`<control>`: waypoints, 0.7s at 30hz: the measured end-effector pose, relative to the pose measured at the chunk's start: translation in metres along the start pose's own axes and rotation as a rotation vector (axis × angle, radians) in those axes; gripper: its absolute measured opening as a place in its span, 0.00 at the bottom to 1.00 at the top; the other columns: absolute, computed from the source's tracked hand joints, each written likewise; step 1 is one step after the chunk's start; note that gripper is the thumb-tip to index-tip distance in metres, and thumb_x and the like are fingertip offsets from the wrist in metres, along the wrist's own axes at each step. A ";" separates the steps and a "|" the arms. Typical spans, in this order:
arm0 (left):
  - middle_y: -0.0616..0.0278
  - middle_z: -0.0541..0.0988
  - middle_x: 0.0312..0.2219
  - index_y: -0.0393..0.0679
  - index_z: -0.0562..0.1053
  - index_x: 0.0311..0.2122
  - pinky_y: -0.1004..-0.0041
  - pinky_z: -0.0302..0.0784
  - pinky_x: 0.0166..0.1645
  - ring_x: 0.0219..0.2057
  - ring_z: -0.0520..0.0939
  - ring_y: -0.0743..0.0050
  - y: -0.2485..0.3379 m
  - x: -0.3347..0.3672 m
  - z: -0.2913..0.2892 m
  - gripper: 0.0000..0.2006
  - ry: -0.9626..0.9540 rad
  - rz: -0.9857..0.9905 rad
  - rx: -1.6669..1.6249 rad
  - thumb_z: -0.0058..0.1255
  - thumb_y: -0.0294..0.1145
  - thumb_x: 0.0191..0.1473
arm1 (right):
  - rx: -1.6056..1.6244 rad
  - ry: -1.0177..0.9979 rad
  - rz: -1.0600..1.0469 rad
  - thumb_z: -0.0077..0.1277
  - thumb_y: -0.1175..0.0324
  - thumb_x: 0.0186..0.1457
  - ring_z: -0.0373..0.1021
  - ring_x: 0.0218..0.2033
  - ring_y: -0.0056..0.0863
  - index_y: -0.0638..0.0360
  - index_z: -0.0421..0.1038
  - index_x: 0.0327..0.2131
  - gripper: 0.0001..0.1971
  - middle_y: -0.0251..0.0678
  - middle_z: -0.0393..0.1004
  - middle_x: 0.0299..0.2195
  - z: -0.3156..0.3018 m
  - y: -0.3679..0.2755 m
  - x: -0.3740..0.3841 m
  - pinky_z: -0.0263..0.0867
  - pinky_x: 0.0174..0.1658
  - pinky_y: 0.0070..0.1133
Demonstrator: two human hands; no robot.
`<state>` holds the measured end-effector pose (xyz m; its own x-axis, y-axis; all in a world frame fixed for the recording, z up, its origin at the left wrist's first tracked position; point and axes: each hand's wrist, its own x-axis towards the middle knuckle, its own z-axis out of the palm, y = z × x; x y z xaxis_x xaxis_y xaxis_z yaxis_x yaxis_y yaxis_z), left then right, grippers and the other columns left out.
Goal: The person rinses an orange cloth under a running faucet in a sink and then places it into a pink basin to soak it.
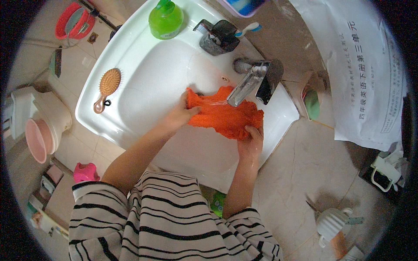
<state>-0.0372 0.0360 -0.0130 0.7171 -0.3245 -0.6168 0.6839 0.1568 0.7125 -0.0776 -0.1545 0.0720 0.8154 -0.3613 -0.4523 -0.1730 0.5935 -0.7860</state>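
Cloth [224, 114]: bright orange, bunched, held over the basin of the white sink [126, 45], near the centre of the frame.
Left hand [185, 112]: grip closed on the cloth's left end, thumb on top.
Right hand [251, 143]: grip closed on the cloth's lower right edge, thumb on top, other fingers mostly hidden.
Tap [250, 85]: metal, right of centre; its spout reaches down over the cloth's upper part, with a thin pale streak of water at its mouth.
Soap [165, 21]: green bottle on the sink's rim, top of the frame.
Cup [220, 38]: dark, on the rim between soap and tap, a toothbrush [249, 29] beside it.
Brush [109, 82]: wooden, bristles up, on the rim at left.
Sheet [361, 78]: white, printed, upper right.
Shirt [170, 217]: striped black and white, at the lower edge.
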 end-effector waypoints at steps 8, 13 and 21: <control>0.55 0.74 0.36 0.37 0.64 0.47 0.72 0.70 0.43 0.39 0.73 0.70 0.003 0.033 0.025 0.21 -0.475 0.282 0.693 0.51 0.35 0.50 | -0.083 -0.006 -0.018 0.35 0.82 0.30 0.55 0.54 0.43 0.67 0.52 0.53 0.36 0.47 0.59 0.50 0.027 -0.018 -0.024 0.52 0.57 0.36; 0.55 0.74 0.33 0.38 0.67 0.39 0.75 0.71 0.38 0.32 0.75 0.75 0.011 0.033 0.022 0.14 -0.270 -0.015 -0.340 0.51 0.30 0.47 | -0.195 0.078 0.072 0.39 0.80 0.40 0.57 0.53 0.40 0.67 0.56 0.50 0.28 0.46 0.60 0.50 -0.023 0.005 0.005 0.56 0.54 0.35; 0.54 0.72 0.36 0.43 0.68 0.40 0.64 0.69 0.42 0.38 0.73 0.51 0.009 -0.025 0.068 0.19 -0.285 0.782 0.930 0.54 0.37 0.42 | -1.567 0.720 0.156 0.37 0.69 0.54 0.60 0.50 0.36 0.63 0.58 0.48 0.18 0.38 0.64 0.46 0.016 0.117 0.003 0.60 0.51 0.35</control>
<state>-0.0579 -0.0181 0.0313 0.7542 -0.6505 0.0900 -0.3497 -0.2819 0.8934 -0.0865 -0.0746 -0.0150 0.4251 -0.8550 -0.2971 -0.9051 -0.3972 -0.1517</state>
